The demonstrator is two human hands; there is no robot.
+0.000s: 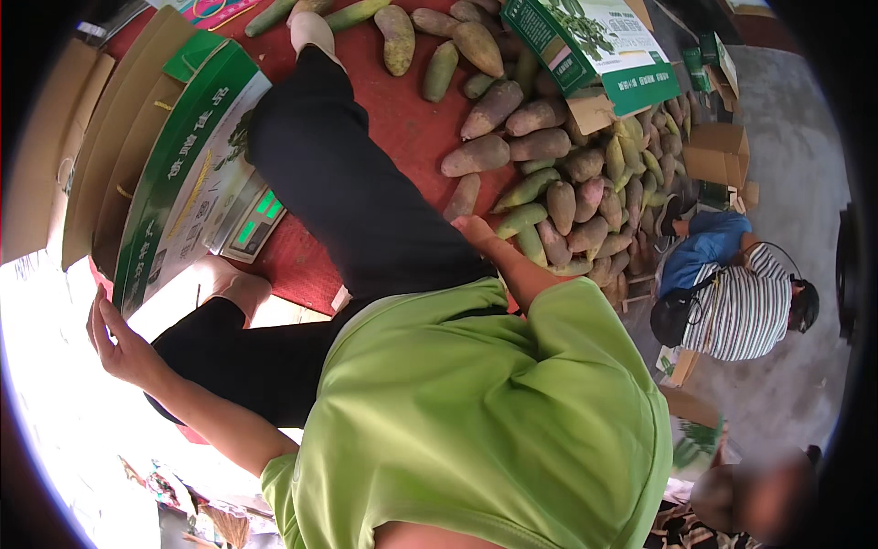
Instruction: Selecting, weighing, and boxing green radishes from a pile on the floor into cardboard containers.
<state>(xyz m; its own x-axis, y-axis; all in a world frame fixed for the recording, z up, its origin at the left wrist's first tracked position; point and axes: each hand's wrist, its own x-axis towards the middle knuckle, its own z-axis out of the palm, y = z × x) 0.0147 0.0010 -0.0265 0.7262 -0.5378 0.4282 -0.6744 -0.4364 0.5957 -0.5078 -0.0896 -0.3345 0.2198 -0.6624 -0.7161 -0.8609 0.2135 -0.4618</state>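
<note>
My left hand (119,343) reaches out at the left with its fingers apart and nothing visible in them. Its fingertips are close to the lower edge of an upright green and white carton (187,183); I cannot tell whether they touch. Beside that carton is a scale (251,227) with lit green displays. My right hand (473,231) is by my black-trousered leg, just below a purplish-brown root vegetable (464,196). Its fingers are mostly hidden, so their grip does not show. Many more long root vegetables (560,206), green and brown, lie heaped beyond it.
Open brown cardboard boxes (55,146) stand at the far left. Another printed carton (604,55) rests on the heap at the top. A red sheet (412,128) covers the floor. At the right a person in a striped shirt (741,311) bends near an open box (718,156).
</note>
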